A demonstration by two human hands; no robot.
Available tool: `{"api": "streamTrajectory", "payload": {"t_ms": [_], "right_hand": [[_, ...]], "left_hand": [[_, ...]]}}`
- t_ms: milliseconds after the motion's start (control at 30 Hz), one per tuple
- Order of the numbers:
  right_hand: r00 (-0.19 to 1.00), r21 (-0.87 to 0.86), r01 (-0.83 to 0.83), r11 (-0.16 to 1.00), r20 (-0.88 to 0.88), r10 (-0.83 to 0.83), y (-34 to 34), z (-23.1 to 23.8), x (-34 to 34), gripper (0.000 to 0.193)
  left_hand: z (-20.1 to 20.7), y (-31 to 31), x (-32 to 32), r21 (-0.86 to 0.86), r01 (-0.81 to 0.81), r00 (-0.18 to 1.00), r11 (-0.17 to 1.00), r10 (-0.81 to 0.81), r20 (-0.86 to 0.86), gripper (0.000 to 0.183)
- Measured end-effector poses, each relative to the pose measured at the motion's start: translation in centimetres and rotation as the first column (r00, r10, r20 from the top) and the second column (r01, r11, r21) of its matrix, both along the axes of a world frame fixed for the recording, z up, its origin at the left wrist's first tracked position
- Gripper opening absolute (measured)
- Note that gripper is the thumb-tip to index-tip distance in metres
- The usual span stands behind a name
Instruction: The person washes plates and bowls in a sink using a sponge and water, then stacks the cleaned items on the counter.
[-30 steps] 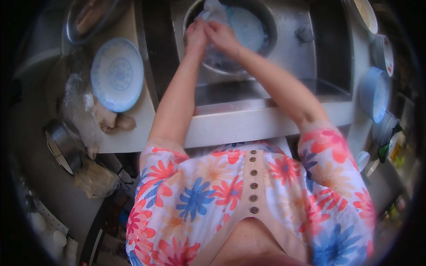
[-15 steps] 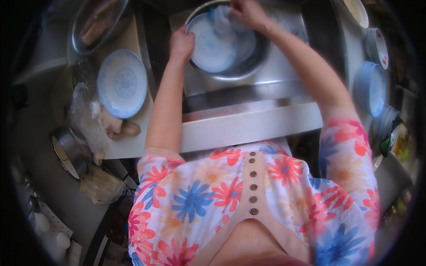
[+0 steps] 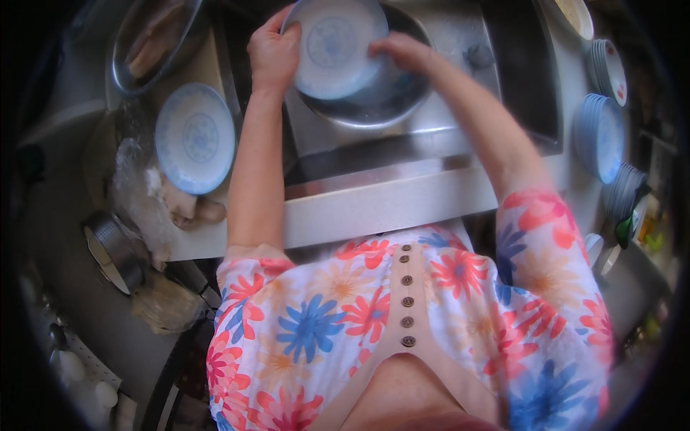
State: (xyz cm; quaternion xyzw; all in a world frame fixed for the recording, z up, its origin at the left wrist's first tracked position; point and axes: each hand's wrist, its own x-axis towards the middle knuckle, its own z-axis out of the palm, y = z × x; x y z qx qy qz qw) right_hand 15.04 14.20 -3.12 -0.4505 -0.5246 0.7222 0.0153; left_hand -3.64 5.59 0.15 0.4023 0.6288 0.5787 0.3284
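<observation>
Rising newly exposed, upper centre, a round blue-white ceramic plate (image 3: pixel 333 44) is gripped by the left hand (image 3: pixel 275 54). Right hand (image 3: pixel 402 52): grip unclear.

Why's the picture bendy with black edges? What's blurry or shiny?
In the head view, the fisheye lens bends straight edges and leaves black corners; in that view, the right hand and held plate look soft, and the metal basin shines.
</observation>
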Motion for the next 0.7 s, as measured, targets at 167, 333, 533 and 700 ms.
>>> {"api": "streamTrajectory", "payload": {"t_ms": [167,333,533,700], "right_hand": [[0.990,-0.296,0.075,0.952,-0.095,-0.108,-3.6,-0.3,0.2,0.032],[0.887,-0.340,0.306,0.889,-0.237,-0.396,-3.0,2.3,1.9,0.031],[0.901,0.524,0.413,0.745,-0.114,-0.419,-1.9,4.4,5.8,0.024],[0.873,0.575,0.445,0.686,-0.106,-0.477,-1.5,3.6,7.5,0.018]], "left_hand": [[-1.5,0.5,-0.4,0.057,-0.204,0.973,0.977,0.197,0.118,0.027],[-4.5,0.0,0.8,-0.216,-0.147,0.800,0.965,0.245,0.548,0.029],[-6.0,-1.7,4.6,-0.477,0.173,0.757,0.862,-0.426,-0.495,0.046],[-7.7,-1.7,8.2,-0.700,0.295,0.383,0.650,-0.752,-0.537,0.042]]}}
